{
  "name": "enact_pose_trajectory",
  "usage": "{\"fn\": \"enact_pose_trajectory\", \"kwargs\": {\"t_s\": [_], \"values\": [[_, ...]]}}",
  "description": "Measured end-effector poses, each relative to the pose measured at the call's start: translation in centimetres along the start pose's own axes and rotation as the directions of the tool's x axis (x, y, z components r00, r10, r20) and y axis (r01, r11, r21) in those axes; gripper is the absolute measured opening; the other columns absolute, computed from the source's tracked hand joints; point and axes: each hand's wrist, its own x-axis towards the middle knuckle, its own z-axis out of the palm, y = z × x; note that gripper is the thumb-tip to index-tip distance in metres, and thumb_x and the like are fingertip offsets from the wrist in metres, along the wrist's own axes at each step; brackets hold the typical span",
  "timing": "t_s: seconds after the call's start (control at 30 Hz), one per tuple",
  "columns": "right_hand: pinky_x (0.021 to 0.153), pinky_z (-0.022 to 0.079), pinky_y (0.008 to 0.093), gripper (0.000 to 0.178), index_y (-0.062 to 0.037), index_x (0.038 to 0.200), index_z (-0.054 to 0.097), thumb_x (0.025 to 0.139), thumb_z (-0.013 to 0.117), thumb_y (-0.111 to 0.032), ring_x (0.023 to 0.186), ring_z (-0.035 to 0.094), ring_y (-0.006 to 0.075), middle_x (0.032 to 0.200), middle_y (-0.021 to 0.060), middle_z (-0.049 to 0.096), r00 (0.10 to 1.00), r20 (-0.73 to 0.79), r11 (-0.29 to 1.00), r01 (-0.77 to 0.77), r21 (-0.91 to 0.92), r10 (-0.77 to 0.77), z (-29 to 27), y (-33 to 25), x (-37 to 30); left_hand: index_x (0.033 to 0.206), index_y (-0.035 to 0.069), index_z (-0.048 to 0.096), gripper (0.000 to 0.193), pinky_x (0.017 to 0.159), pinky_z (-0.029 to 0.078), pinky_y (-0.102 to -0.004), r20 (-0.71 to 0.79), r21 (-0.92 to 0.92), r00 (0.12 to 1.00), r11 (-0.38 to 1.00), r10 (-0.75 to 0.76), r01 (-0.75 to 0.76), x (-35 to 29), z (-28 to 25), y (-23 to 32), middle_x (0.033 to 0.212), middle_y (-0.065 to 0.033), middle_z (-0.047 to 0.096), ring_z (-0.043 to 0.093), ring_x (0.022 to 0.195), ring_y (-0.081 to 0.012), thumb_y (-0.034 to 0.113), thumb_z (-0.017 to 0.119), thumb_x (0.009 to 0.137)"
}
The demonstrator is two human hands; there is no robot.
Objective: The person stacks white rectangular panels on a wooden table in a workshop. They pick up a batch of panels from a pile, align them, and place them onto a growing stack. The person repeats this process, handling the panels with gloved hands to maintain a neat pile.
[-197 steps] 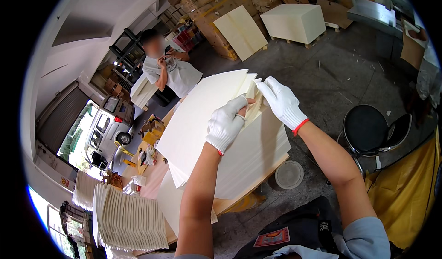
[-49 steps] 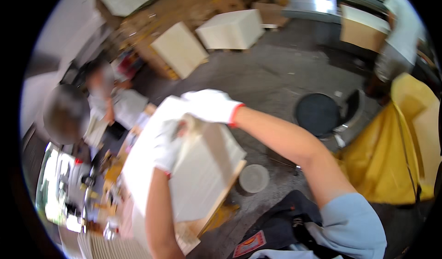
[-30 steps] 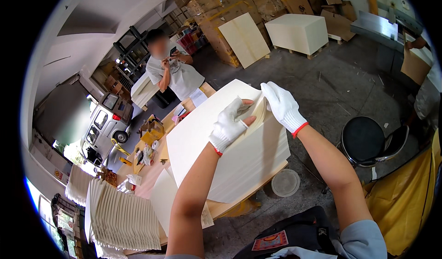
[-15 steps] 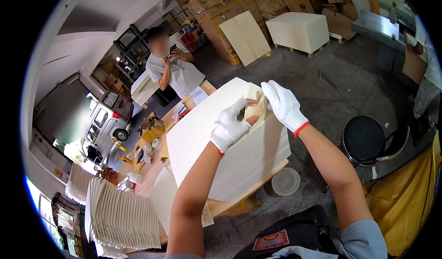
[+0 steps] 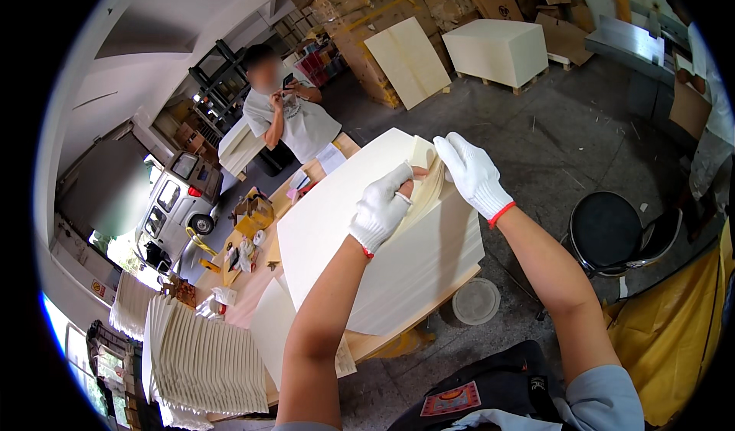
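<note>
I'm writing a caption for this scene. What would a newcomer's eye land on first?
Probably the white-gloved left hand and right hand, mid-picture, at the fanned corner of a big stack of pale sheets. Next, perhaps, the rippled pile at the lower left, with a parked van beyond it. A black chair stands out at the right.

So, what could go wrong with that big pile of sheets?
The left hand has fingers poking bare from the glove, so a sheet's edge might nick them. The bent sheets beside the right hand could crease or slip loose. And the stack sits close to the wooden edge below it, so some might slide off if pushed.
</note>
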Motion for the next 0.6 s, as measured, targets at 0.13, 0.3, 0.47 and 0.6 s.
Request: {"fn": "enact_pose_trajectory", "kwargs": {"t_s": [0.13, 0.3, 0.47, 0.6], "values": [[0.072, 0.047, 0.0459, 0.055, -0.0066, 0.093, 0.057, 0.109, 0.04, -0.057, 0.077, 0.065, 0.0385, 0.075, 0.0151, 0.064, 1.0, -0.024, 1.0, 0.014, 0.028, -0.013, 0.3, 0.1, -0.2, 0.125, 0.012, 0.069, 0.03, 0.082, 0.055, -0.0344, 0.059, 0.073, 0.99, 0.99, -0.126, 0.121, -0.3, 0.0, 0.8, 0.093, -0.009, 0.073, 0.066, 0.081, -0.0219, 0.02, 0.076, 0.096], [0.072, 0.047, 0.0454, 0.055, -0.0067, 0.093, 0.058, 0.109, 0.04, -0.057, 0.077, 0.065, 0.0377, 0.075, 0.0147, 0.065, 1.0, -0.015, 0.999, -0.022, 0.034, 0.022, 0.1, 0.1, -0.1, 0.129, 0.014, 0.068, 0.035, 0.086, 0.054, -0.0337, 0.091, 0.023, 0.986, 0.99, -0.142, 0.14, -0.1, -0.2, 0.9, 0.101, -0.0111, 0.075, 0.07, 0.089, -0.0221, 0.021, 0.077, 0.095], [0.073, 0.047, 0.0443, 0.056, -0.0067, 0.094, 0.058, 0.108, 0.042, -0.058, 0.076, 0.064, 0.0367, 0.075, 0.0143, 0.064, 0.999, -0.002, 0.999, -0.033, -0.002, 0.033, -0.2, -0.9, -0.3, 0.131, 0.012, 0.07, 0.034, 0.083, 0.051, -0.0334, -0.059, -0.101, 0.998, 0.995, -0.006, 0.0, -0.3, 0.7, -0.2, 0.09, -0.0054, 0.064, 0.062, 0.087, -0.0172, 0.016, 0.069, 0.097], [0.073, 0.047, 0.0436, 0.055, -0.007, 0.094, 0.058, 0.108, 0.043, -0.057, 0.075, 0.064, 0.0355, 0.075, 0.0136, 0.064, 1.0, -0.013, 1.0, -0.007, 0.024, 0.008, -0.2, -0.3, -0.3, 0.131, 0.01, 0.069, 0.032, 0.085, 0.052, -0.0354, 0.047, 0.01, 0.997, 0.998, -0.057, 0.057, -0.2, -0.1, 0.8, 0.094, -0.0074, 0.067, 0.065, 0.092, -0.0177, 0.013, 0.064, 0.099]]}}
